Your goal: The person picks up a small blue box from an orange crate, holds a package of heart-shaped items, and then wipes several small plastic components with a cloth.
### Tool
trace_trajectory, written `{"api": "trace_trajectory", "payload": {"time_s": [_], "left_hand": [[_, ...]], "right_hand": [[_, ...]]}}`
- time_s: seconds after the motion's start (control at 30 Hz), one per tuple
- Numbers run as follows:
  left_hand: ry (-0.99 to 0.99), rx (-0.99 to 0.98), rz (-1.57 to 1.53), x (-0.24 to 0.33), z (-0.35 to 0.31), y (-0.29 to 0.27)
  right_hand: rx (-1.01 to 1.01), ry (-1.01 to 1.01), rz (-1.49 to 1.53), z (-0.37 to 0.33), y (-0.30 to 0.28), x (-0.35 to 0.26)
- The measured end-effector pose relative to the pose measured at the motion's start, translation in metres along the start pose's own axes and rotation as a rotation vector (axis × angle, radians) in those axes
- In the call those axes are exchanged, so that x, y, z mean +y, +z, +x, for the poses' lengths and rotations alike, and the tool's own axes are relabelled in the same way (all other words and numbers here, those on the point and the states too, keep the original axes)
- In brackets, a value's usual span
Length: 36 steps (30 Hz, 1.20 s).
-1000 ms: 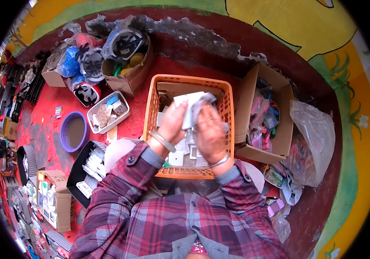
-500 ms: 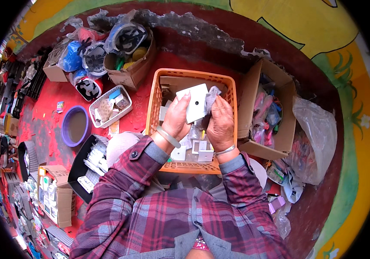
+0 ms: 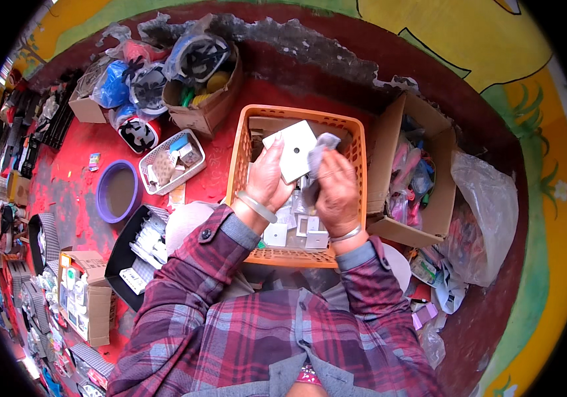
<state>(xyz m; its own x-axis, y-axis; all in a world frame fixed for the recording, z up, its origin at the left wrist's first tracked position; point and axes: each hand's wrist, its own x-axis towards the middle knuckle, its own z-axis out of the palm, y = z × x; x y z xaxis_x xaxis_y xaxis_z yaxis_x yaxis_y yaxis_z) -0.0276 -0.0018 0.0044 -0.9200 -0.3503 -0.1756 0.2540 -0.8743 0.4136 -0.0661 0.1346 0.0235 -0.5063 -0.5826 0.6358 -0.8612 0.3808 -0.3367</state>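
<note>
My left hand [image 3: 267, 177] holds a square white plastic plate [image 3: 291, 149] with a small hole in its middle, above an orange plastic basket [image 3: 238, 157]. My right hand [image 3: 338, 190] grips a grey cloth [image 3: 316, 159] that presses against the plate's right edge. Both hands hover over the basket, which holds several white plates and switch parts [image 3: 297, 231]. Both wrists wear bangles, and the sleeves are plaid.
A cardboard box [image 3: 432, 212] of packets stands right of the basket, with a clear plastic bag [image 3: 485, 212] beyond. To the left are a small white basket [image 3: 171, 162], a purple bowl [image 3: 117, 192], a black tray [image 3: 139, 255], bagged goods and another carton [image 3: 204, 112].
The plate has turned flatter toward the camera and the hands have shifted slightly with it. The cloth moved from above the plate to its right edge.
</note>
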Motion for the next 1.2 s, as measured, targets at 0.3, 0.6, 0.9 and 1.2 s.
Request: {"api": "trace_trajectory", "payload": {"time_s": [0.3,0.6,0.9,1.2], "left_hand": [[-0.183,0.245,-0.112,0.004,0.001,-0.005],[-0.336,0.314,-0.207,-0.006,0.005,-0.02],[-0.286,0.173,-0.043,-0.007,-0.013,-0.018],[-0.259,0.276,-0.027,-0.009,-0.008,-0.011]], "right_hand": [[0.084,0.773,0.639,-0.001,-0.014,0.048],[0.247,0.252,0.302,-0.009,-0.006,0.009],[0.011,-0.078,0.249,-0.018,0.019,-0.031],[0.012,-0.159,0.315,-0.014,0.016,-0.021]]}}
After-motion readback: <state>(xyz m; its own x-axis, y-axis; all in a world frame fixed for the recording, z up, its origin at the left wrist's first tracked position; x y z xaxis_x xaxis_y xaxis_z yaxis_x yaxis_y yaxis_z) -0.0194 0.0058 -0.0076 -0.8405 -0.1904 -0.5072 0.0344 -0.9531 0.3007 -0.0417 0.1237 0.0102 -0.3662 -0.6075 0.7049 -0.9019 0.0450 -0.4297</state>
